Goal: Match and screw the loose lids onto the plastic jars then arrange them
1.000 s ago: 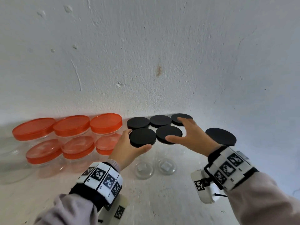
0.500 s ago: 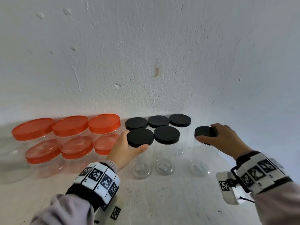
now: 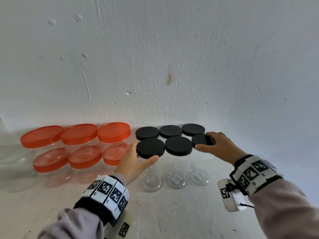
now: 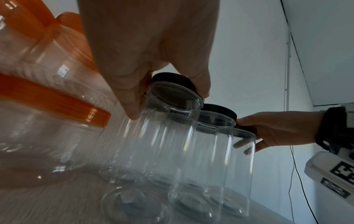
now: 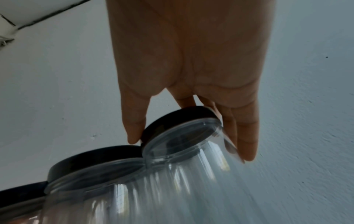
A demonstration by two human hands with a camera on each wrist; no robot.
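Note:
Six clear jars with black lids stand in two rows of three by the wall. My left hand (image 3: 136, 159) grips the front-left black lid (image 3: 151, 147), thumb in front and fingers on its left rim; the left wrist view shows those fingers (image 4: 132, 106) around the same lid (image 4: 172, 79) on its clear jar (image 4: 162, 136). My right hand (image 3: 219, 145) grips the front-right black lid (image 3: 201, 141). In the right wrist view its thumb and fingers (image 5: 247, 144) clasp that lid (image 5: 178, 119) on its jar (image 5: 182, 166), which touches the middle jar.
Stacked wide jars with orange lids (image 3: 79, 135) stand two high to the left, close to my left hand. The white wall (image 3: 172, 66) is right behind the jars. The white tabletop (image 3: 172, 213) spreads in front and to the right.
My right hand left the back-row lids, took the lone jar at the right by its lid and brought it left against the front row. The left hand stayed on its lid.

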